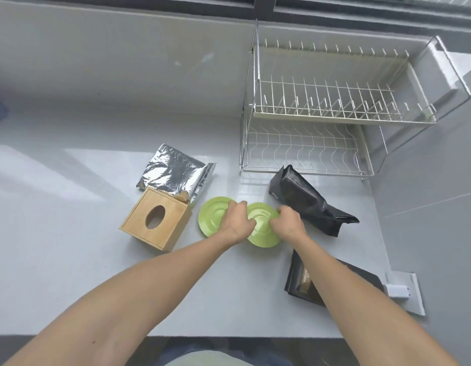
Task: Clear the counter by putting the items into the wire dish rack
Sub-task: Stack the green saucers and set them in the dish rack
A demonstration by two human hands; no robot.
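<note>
Both hands down on the two green plates, mid-surface (pixel 70 260), just in front of the rack (pixel 308 107). Left hand (pixel 235 220) across the seam where left plate (pixel 212 216) meets right plate (pixel 263 225); rims overlapping or touching, can't tell which sits on top. Right hand (pixel 288 220) curled at right plate's far-right edge. Left fingers bent over the plates, pressing or pinching a rim; actual grip not visible, so can't tell. Same for right: clenched at the rim, hold unconfirmed.

Risks, judged from here:
- Glazed plates flat on slick surface, little to get fingers under. Likely slip or skid when prying rim up, esp. w/ one plate riding the other.
- Lifting both at once: clink, chip, or lower one dropping off.
- Black bag (pixel 308 199) right beside right hand, between plates and rack's lower tier. Could get knocked or block the path.
- Wooden box (pixel 156 220) and foil bag (pixel 176 173) close on left; elbow room tight.
- Rack empty, tines narrow: plate set crooked could tip out.
- Second black pack (pixel 301 282) under right forearm, near surface's front; sleeve-level bump could shove it off.
</note>
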